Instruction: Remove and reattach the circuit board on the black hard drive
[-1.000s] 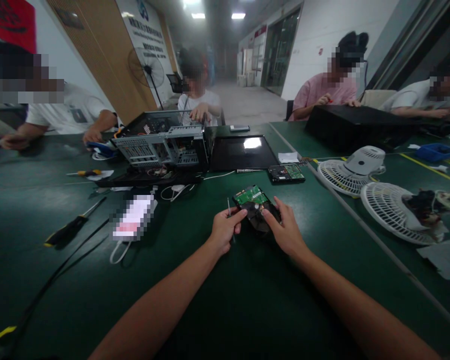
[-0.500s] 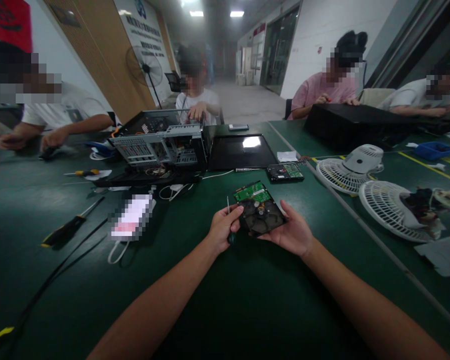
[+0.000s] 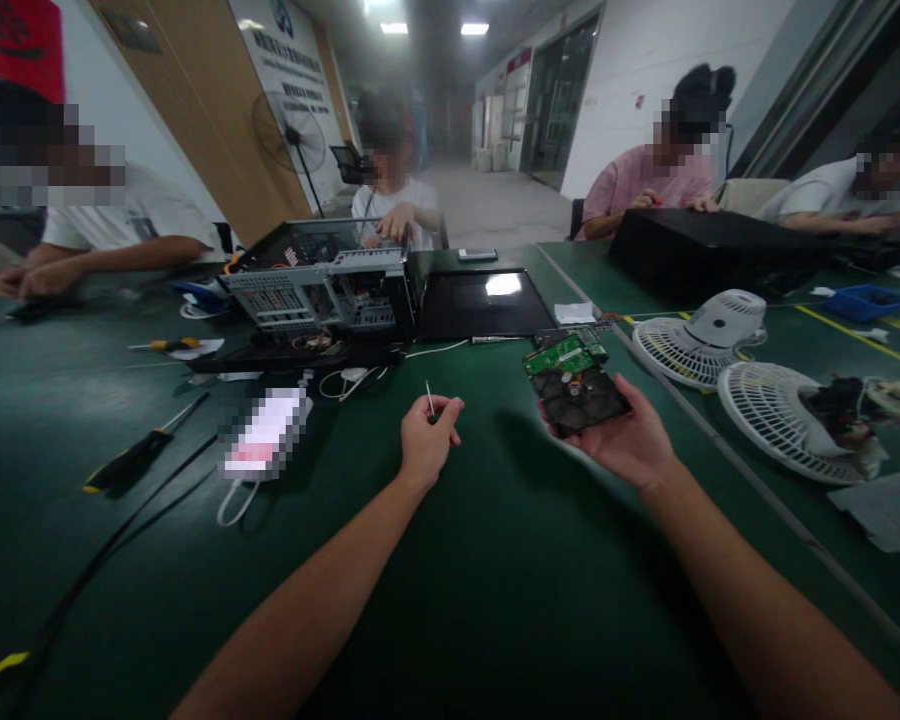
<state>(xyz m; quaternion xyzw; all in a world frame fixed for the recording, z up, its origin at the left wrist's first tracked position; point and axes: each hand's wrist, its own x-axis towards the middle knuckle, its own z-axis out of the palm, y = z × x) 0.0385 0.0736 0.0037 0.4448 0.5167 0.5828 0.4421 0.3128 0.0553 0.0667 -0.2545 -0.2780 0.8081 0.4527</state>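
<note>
A hard drive (image 3: pixel 579 396) with a green circuit board at its far end rests tilted in my right hand (image 3: pixel 634 437), whose fingers curl under it and thumb lies along its right edge. My left hand (image 3: pixel 429 437) is closed round a small screwdriver (image 3: pixel 429 390); its thin metal shaft points up and the handle is mostly hidden in the fingers. The two hands are apart, with green table between them. Just behind the held drive lies a second hard drive (image 3: pixel 592 343), partly covered from view by it.
An opened computer case (image 3: pixel 319 295) stands back left, beside a black flat panel (image 3: pixel 484 305). A larger screwdriver (image 3: pixel 146 450) and a phone (image 3: pixel 266 432) with a cable lie left. White fan parts (image 3: pixel 784 420) lie right. Several people sit around the green table (image 3: pixel 465 590).
My right hand has carried the hard drive to the right, away from my left hand. The left hand has let go of the drive and shifted slightly left with the screwdriver.
</note>
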